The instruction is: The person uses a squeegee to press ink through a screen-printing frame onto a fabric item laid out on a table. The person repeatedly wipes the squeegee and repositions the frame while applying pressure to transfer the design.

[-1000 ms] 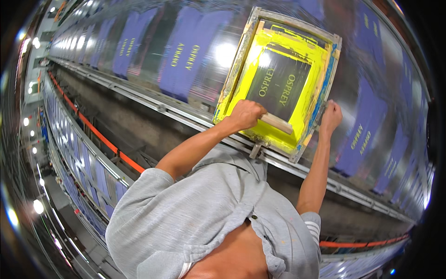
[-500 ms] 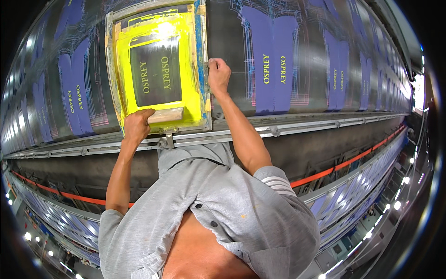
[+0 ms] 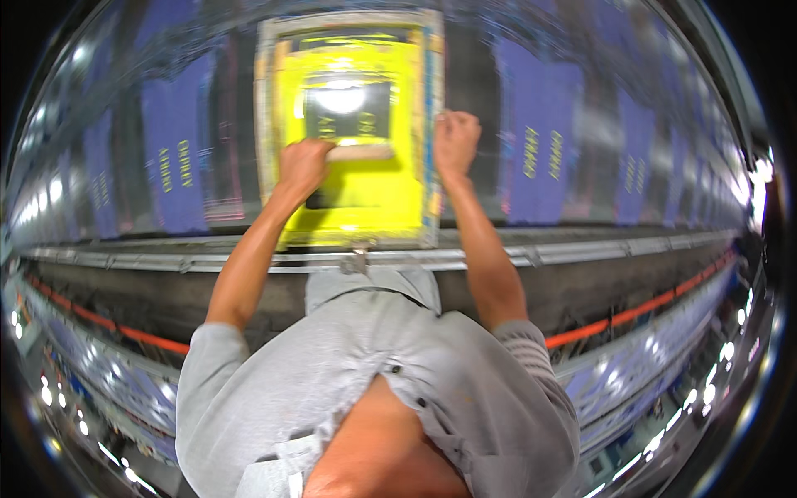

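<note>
A worn, pale frame [image 3: 264, 91] is lying on a long dark table [image 3: 477, 75], bright yellow ink [image 3: 374, 184] filling much of its inside and smearing its inner edges. A pale, straight bar [image 3: 361, 153], slightly blurred, is lying crosswise near the frame's middle, a dark window [image 3: 378, 108] showing on its far side. The person's left hand [image 3: 304, 170] is gripping the bar's left end. The right hand [image 3: 456, 143] is curling at the frame's right edge; from here I cannot tell whether it is holding on. Purple panels [image 3: 531, 124] are flanking the frame left and right.
</note>
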The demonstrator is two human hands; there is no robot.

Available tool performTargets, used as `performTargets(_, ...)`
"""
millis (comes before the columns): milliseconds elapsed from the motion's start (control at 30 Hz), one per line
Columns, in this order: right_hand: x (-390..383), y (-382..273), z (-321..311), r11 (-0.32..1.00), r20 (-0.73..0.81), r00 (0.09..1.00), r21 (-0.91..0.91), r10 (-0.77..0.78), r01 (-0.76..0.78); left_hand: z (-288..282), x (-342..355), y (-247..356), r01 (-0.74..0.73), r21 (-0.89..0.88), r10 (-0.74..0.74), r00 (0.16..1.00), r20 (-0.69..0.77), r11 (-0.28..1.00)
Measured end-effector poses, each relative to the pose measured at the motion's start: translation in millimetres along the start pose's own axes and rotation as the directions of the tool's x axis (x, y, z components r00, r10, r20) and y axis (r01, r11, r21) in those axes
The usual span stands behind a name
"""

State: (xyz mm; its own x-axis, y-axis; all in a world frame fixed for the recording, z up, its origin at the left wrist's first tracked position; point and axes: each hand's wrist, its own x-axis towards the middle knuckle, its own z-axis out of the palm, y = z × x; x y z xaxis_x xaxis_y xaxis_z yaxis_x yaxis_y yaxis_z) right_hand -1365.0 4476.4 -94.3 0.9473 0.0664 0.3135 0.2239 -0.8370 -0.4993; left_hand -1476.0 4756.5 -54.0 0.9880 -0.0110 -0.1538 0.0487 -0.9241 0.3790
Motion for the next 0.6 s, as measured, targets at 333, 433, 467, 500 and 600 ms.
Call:
performTargets(333, 139.5, -106.6, 51.6, 0.86, 0.728, 0.56, 0.081, -0.397, 0.504, -40.9, 153.1, -23.2, -0.088, 0.102, 0.085, 0.996, 0.034, 0.991)
performTargets(433, 82.4, -115.0, 26.4, 0.883, 0.755, 0.567, 0.034, -0.33, 0.469, -24.6, 93.2, -12.3, -0.029, 0.052, 0.025, 0.998, 0.062, 0.998)
performTargets(467, 52.3, -111.7, 14.0, 0.864, 0.725, 0.574, 0.059, -0.381, 0.5, -18.9, 62.3, -2.4, -0.027, 0.039, 0.025, 0.998, 0.053, 0.999)
performTargets(500, 20.1, -108.7, 3.4, 0.841, 0.688, 0.577, 0.089, -0.439, 0.534, -13.1, 28.4, 6.5, -0.019, 0.031, 0.018, 0.999, 0.039, 0.999)
performTargets(600, -66.3, -107.7, -29.3, 0.857, 0.719, 0.545, 0.139, -0.432, 0.496, 3.0, -59.3, 27.4, -0.036, -0.059, 0.038, 0.999, 0.037, 0.998)
